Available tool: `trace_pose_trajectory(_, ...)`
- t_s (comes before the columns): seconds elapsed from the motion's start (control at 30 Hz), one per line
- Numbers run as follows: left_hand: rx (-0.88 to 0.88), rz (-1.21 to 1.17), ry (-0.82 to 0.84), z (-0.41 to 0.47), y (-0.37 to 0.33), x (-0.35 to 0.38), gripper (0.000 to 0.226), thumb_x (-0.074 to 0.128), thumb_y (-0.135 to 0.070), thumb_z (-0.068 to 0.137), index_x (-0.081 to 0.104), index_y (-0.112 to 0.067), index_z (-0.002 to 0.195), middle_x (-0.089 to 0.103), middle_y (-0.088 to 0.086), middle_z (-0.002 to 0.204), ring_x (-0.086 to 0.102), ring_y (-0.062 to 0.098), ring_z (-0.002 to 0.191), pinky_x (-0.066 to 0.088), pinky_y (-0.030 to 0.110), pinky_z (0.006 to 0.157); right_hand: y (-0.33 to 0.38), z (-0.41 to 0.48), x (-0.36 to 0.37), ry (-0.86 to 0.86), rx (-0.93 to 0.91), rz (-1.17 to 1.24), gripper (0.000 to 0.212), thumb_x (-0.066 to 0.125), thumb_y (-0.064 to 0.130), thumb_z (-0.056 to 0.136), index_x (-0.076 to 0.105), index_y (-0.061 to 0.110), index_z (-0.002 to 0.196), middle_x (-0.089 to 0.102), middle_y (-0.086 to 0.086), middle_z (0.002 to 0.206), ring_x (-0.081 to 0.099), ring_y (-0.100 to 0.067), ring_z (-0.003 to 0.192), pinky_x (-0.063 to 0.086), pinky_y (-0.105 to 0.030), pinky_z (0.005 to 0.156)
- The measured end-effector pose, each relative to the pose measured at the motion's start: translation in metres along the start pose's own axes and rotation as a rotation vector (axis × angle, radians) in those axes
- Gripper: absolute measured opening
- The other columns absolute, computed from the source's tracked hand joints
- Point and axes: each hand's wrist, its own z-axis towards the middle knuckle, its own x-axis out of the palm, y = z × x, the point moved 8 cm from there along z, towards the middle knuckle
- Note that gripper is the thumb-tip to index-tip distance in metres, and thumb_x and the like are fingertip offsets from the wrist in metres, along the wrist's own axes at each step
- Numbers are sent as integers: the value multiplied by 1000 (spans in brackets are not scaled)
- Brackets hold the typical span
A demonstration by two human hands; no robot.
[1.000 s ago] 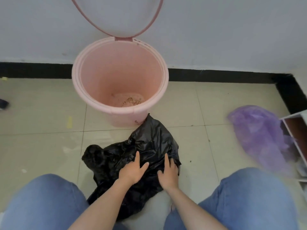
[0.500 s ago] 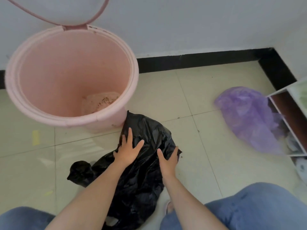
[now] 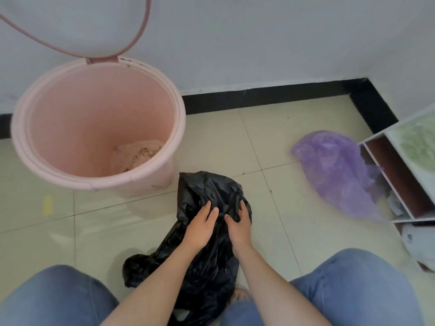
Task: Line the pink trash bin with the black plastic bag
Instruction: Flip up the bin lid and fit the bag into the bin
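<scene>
The black plastic bag (image 3: 207, 234) lies crumpled on the tiled floor (image 3: 235, 142), just beside the base of the pink trash bin (image 3: 98, 123), whose lid (image 3: 77, 27) stands open. Left hand (image 3: 200, 225) and right hand (image 3: 239, 225) rest on the bag side by side, fingers extended and loosely spread; no fold is visibly pinched

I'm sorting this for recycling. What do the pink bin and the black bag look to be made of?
Pink bin: seemingly rigid moulded plastic, matte, with a stepped rim and hinged lid. Black bag: apparently thin plastic film, glossy, with sharp crinkles and highlights, crumpling under both hands.
</scene>
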Motion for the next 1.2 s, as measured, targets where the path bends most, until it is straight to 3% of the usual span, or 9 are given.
trace_pose_trajectory(0.2, 149, -23, -26, -30, -57, 4, 52, 32, -38, 96, 20, -20, 143, 21, -2, 154, 18, 11, 142, 14, 27, 114, 48, -22, -32, -161, -156, 2, 60, 52, -5, 84, 37, 17, 137, 51, -9, 136, 50, -20, 122, 39, -43, 108)
trace_pose_trajectory(0.3, 293, -5, -36, -51, -110, 2, 51, 33, -35, 96, 20, -20, 143, 21, -2, 154, 17, 9, 141, 13, 22, 112, 109, -47, -57, -242, -326, -17, 55, 50, -7, 85, 40, 15, 135, 54, -7, 132, 54, -17, 115, 42, -37, 105)
trace_pose_trajectory(0.47, 537, -1, -122, -100, -196, -16, 52, 34, -35, 96, 16, -23, 144, 18, -9, 154, 13, 4, 141, 11, 22, 114, 222, -108, -84, -347, -656, -84, 49, 51, -3, 87, 44, 15, 133, 52, -7, 135, 49, -19, 123, 41, -34, 105)
trace_pose_trajectory(0.63, 720, -67, -272, -166, -257, -56, 55, 35, -35, 95, 10, -28, 144, 10, -27, 138, 5, -7, 133, 7, 18, 111, 309, -165, -68, -262, -923, -96, 45, 49, -3, 88, 47, 13, 131, 53, -7, 134, 49, -16, 121, 40, -27, 101)
trace_pose_trajectory(0.73, 741, -80, -441, -198, -267, -89, 57, 34, -37, 95, 7, -29, 144, 8, -28, 138, -1, -9, 131, 4, 18, 108, 341, -176, -34, -106, -973, -160, 43, 47, -1, 90, 48, 12, 130, 52, -5, 133, 46, -8, 115, 36, -9, 94)
trace_pose_trajectory(0.8, 712, -58, -586, -213, -263, -114, 59, 33, -40, 94, 5, -27, 144, 10, -21, 146, -3, -6, 134, 6, 21, 110, 354, -177, -2, 12, -998, -260, 42, 47, -1, 90, 47, 11, 130, 52, -5, 134, 47, -8, 115, 33, -3, 87)
trace_pose_trajectory(1.0, 364, 83, -824, -202, -215, -179, 67, 37, -44, 92, 0, -24, 145, 10, 12, 156, 16, 30, 140, 27, 44, 110, 336, -172, 111, 376, -998, -608, 43, 39, 2, 94, 39, 9, 136, 40, -8, 145, 37, -19, 133, 26, -18, 105)
trace_pose_trajectory(1.1, 108, 234, -812, -179, -173, -208, 71, 36, -47, 92, -6, -24, 144, 11, 19, 153, 21, 38, 136, 32, 47, 107, 314, -166, 140, 487, -978, -763, 42, 34, 6, 96, 35, 9, 138, 36, -9, 147, 31, -21, 136, 21, -24, 110)
trace_pose_trajectory(1.2, -54, 334, -739, -170, -133, -221, 71, 33, -49, 92, -11, -28, 143, 0, 22, 155, 13, 41, 139, 27, 48, 109, 306, -153, 139, 410, -1005, -860, 40, 35, 14, 97, 38, 11, 137, 33, -10, 149, 26, -23, 138, 19, -30, 113)
